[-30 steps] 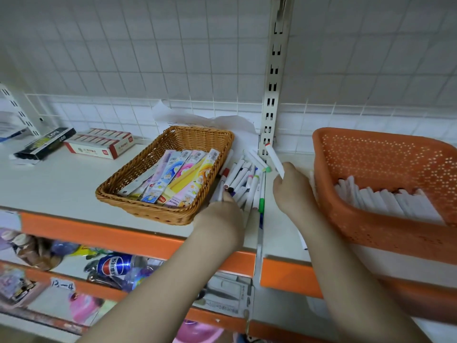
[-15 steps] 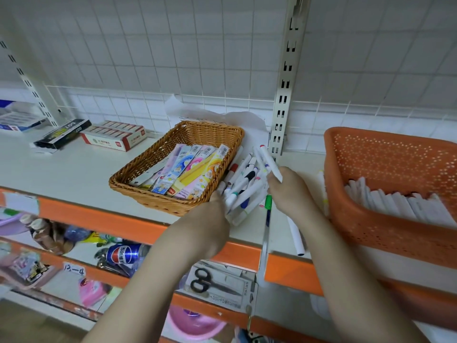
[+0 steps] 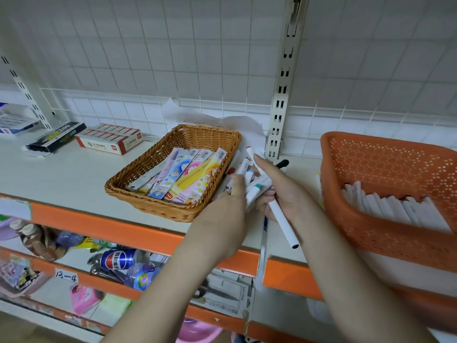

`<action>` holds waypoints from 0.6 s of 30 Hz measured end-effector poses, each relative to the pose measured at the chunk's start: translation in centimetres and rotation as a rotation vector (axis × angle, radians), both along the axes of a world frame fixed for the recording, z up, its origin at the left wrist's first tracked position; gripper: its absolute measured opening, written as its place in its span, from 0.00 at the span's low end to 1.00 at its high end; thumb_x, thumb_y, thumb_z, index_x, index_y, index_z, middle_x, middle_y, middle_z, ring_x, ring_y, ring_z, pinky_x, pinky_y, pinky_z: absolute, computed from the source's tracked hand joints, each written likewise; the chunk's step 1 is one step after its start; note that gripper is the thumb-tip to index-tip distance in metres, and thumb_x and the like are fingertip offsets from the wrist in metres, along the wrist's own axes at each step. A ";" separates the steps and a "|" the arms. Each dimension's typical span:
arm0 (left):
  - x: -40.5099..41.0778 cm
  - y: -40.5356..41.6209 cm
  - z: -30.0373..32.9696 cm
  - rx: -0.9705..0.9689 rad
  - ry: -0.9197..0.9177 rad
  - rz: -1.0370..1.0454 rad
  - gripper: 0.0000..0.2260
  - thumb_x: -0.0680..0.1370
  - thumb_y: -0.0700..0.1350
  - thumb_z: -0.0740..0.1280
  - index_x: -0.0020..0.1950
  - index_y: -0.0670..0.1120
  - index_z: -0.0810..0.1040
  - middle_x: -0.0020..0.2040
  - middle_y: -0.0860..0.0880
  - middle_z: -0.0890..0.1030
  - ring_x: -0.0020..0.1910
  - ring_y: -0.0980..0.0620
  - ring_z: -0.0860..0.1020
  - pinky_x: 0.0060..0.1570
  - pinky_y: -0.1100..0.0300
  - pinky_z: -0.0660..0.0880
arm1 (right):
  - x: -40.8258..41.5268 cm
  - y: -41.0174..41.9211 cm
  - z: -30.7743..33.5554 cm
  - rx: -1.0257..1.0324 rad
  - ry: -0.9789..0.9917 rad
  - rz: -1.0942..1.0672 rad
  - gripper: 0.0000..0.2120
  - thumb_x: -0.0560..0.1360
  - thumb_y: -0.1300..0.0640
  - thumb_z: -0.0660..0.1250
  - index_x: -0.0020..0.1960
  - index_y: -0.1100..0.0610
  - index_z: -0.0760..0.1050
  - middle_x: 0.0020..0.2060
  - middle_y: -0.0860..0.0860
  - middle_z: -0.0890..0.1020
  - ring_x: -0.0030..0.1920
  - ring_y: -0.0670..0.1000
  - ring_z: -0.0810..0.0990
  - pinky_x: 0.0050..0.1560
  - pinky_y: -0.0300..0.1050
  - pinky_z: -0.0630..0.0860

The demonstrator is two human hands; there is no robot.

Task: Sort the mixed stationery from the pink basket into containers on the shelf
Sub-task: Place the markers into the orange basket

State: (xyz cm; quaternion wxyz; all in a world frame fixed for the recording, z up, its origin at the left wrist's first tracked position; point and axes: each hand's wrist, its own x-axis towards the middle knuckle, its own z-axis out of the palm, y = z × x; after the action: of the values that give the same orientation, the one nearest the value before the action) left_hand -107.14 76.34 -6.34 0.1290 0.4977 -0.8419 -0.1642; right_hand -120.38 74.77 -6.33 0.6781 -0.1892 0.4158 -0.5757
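A bunch of white marker pens [image 3: 254,186] with coloured caps is gathered between both hands, just right of the wicker basket [image 3: 138,194]. My left hand [image 3: 222,221] grips the bunch from the left. My right hand [image 3: 284,191] curls round it from the right, and one long white pen [image 3: 284,225] sticks down out of its grip. The wicker basket holds several colourful flat packets [image 3: 188,179]. The orange perforated basket [image 3: 385,169] at the right holds a row of white pens [image 3: 395,209]. A pink basket edge [image 3: 197,331] shows on the lower shelf.
Boxes [image 3: 108,139] and a black packet [image 3: 55,137] lie at the shelf's back left. A slotted metal upright [image 3: 279,115] stands behind my hands. The lower shelf holds a Pepsi can [image 3: 118,258], bottles, packaged scissors [image 3: 227,290] and small toys.
The pens that lay spread on the shelf have been drawn together into one bunch between both hands, lifted slightly. The view has moved closer.
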 end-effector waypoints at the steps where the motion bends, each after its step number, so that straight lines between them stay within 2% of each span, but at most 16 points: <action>1: 0.2 -0.3 0.1 -0.017 0.021 -0.035 0.31 0.80 0.40 0.57 0.77 0.50 0.42 0.59 0.41 0.74 0.51 0.41 0.77 0.49 0.49 0.74 | -0.1 0.0 0.1 0.001 -0.023 0.000 0.11 0.67 0.51 0.72 0.38 0.55 0.72 0.28 0.48 0.70 0.17 0.41 0.62 0.15 0.30 0.60; 3: 0.5 -0.7 0.4 -0.047 0.078 -0.116 0.32 0.80 0.42 0.57 0.78 0.54 0.40 0.59 0.41 0.73 0.50 0.43 0.76 0.48 0.51 0.73 | -0.3 -0.3 0.4 0.021 -0.027 -0.048 0.09 0.72 0.54 0.70 0.37 0.56 0.72 0.27 0.48 0.69 0.16 0.42 0.61 0.15 0.29 0.59; 6: 0.9 -1.3 0.9 -0.044 0.205 -0.195 0.34 0.80 0.43 0.60 0.78 0.54 0.42 0.52 0.44 0.75 0.45 0.47 0.76 0.42 0.57 0.68 | -0.7 -1.0 1.0 0.006 0.105 -0.128 0.09 0.74 0.56 0.69 0.38 0.57 0.71 0.30 0.50 0.66 0.17 0.42 0.60 0.16 0.30 0.59; 9: 1.3 -1.9 1.4 0.070 0.338 -0.164 0.35 0.79 0.41 0.62 0.78 0.52 0.43 0.48 0.48 0.77 0.41 0.52 0.77 0.39 0.63 0.72 | -0.8 -1.2 2.7 -0.061 0.228 -0.257 0.07 0.76 0.57 0.67 0.42 0.60 0.73 0.32 0.53 0.75 0.17 0.41 0.63 0.17 0.32 0.60; 11: 1.6 -2.5 1.8 0.162 0.391 -0.141 0.30 0.79 0.42 0.61 0.77 0.54 0.50 0.40 0.53 0.75 0.31 0.57 0.73 0.28 0.70 0.68 | -0.9 -1.1 4.3 -0.124 0.258 -0.381 0.06 0.77 0.57 0.66 0.47 0.60 0.72 0.34 0.54 0.79 0.17 0.42 0.67 0.18 0.32 0.62; 12: 1.6 -2.8 1.8 0.201 0.419 -0.136 0.24 0.80 0.42 0.61 0.74 0.54 0.58 0.37 0.53 0.73 0.28 0.58 0.72 0.25 0.71 0.67 | -1.0 -1.0 5.1 -0.161 0.274 -0.443 0.07 0.77 0.56 0.65 0.48 0.60 0.72 0.34 0.54 0.80 0.18 0.42 0.68 0.19 0.33 0.63; 13: 1.7 -3.1 1.9 0.244 0.472 -0.110 0.16 0.80 0.41 0.61 0.66 0.52 0.66 0.35 0.51 0.73 0.26 0.57 0.71 0.23 0.69 0.66 | -1.2 -1.0 5.7 -0.203 0.299 -0.505 0.07 0.77 0.56 0.65 0.48 0.60 0.72 0.35 0.53 0.80 0.20 0.43 0.69 0.19 0.34 0.63; 14: 1.7 -3.5 1.9 0.324 0.551 -0.065 0.08 0.79 0.41 0.61 0.58 0.47 0.70 0.33 0.49 0.74 0.24 0.55 0.70 0.24 0.65 0.67 | -1.3 -1.0 6.3 -0.245 0.352 -0.564 0.07 0.77 0.55 0.65 0.46 0.59 0.73 0.35 0.52 0.80 0.23 0.45 0.71 0.21 0.35 0.64; 15: 1.6 -3.9 1.9 0.448 0.662 -0.018 0.04 0.79 0.41 0.63 0.53 0.43 0.71 0.31 0.47 0.73 0.24 0.53 0.68 0.25 0.62 0.66 | -1.3 -0.8 6.7 -0.279 0.439 -0.615 0.08 0.77 0.54 0.65 0.44 0.58 0.74 0.34 0.50 0.80 0.25 0.46 0.72 0.22 0.36 0.66; 16: 1.3 -4.3 2.0 0.618 0.798 0.018 0.07 0.78 0.42 0.66 0.51 0.40 0.71 0.29 0.46 0.72 0.24 0.52 0.67 0.26 0.61 0.66 | -1.3 -0.6 6.8 -0.312 0.547 -0.653 0.09 0.77 0.52 0.65 0.42 0.57 0.74 0.34 0.49 0.80 0.27 0.45 0.74 0.24 0.37 0.67; 18: 0.2 -4.9 2.9 0.996 1.112 0.040 0.13 0.72 0.46 0.70 0.48 0.40 0.71 0.30 0.47 0.70 0.22 0.54 0.68 0.21 0.65 0.66 | -1.0 -0.2 6.7 -0.393 0.762 -0.688 0.09 0.77 0.52 0.65 0.43 0.56 0.74 0.32 0.48 0.79 0.29 0.44 0.76 0.27 0.36 0.70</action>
State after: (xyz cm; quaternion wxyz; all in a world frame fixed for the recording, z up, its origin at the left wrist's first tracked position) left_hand -106.93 71.46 -3.48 0.2979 0.3561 -0.4692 -0.7512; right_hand -121.35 74.61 0.38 0.2042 -0.3604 0.5545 -0.7218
